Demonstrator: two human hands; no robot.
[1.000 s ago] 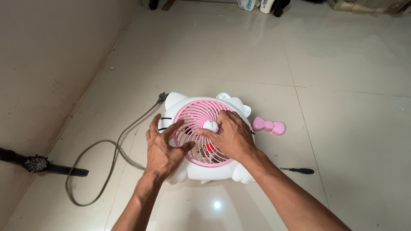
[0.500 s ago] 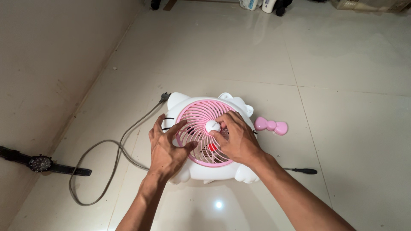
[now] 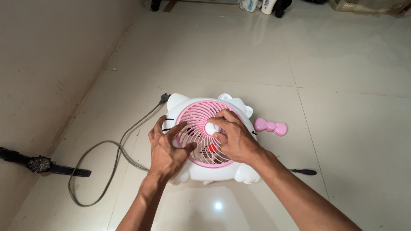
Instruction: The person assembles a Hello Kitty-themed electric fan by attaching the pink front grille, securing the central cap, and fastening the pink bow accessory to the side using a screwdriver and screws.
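A white cat-shaped table fan (image 3: 182, 102) lies face up on the tiled floor, its round pink grille (image 3: 193, 114) on top. My right hand (image 3: 234, 139) pinches the small white hub cap (image 3: 211, 128) at the grille's centre between thumb and fingers. Spread flat, my left hand (image 3: 166, 147) presses on the grille's left rim and the white housing. A red part shows through the grille between my hands.
A pink plastic bow (image 3: 270, 127) lies right of the fan. A black-handled screwdriver (image 3: 304, 172) rests by my right forearm. The grey power cord (image 3: 107, 160) loops left. A black wristwatch (image 3: 40, 164) lies by the wall. Bottles (image 3: 255, 4) stand far back.
My right hand's fingers have shifted around the white hub cap, curling over it more. The left hand has stayed on the grille's left rim.
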